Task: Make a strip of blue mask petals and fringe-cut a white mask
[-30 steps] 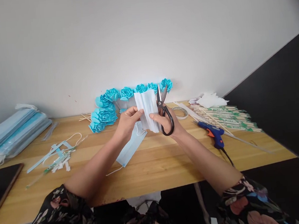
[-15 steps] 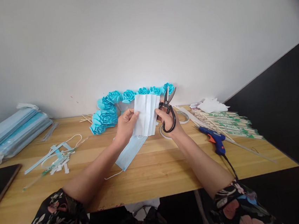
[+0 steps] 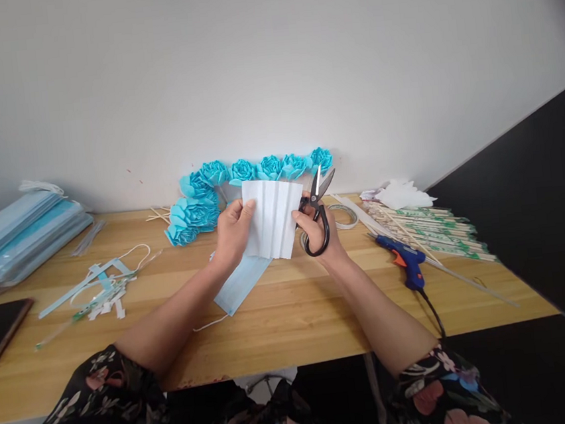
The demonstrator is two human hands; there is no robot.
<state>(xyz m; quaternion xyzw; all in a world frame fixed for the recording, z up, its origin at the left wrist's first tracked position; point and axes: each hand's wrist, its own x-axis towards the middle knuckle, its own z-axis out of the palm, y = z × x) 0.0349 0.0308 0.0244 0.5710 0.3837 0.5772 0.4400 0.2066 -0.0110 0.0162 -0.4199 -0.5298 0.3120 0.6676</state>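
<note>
A pleated white sheet (image 3: 274, 218), looking like a face mask with its straps and edges cut away, is stretched upright between both hands. My left hand (image 3: 236, 231) pinches its left edge between thumb and fingers. My right hand (image 3: 320, 231) grips the right edge while also carrying black-handled scissors (image 3: 320, 208), their blades parted and pointing up. Below the sheet, a light blue face mask (image 3: 242, 284) lies on the table with one ear loop showing; its upper end is hidden. Behind stands a row of blue flowers (image 3: 242, 171) with ruffled petals.
On the wooden table (image 3: 298, 324) lie a stack of face masks (image 3: 25, 233), cut scraps (image 3: 105, 292) and a phone (image 3: 0, 332) to the left. A blue glue gun (image 3: 408, 260), wrapped sticks (image 3: 431, 224), crumpled white material (image 3: 401, 194) and a tape roll (image 3: 345, 216) are right.
The pleated sheet is spread wider, its folds pulled open as my left hand moved slightly left. The scissors stay in my right hand. The camera view has shifted a little.
</note>
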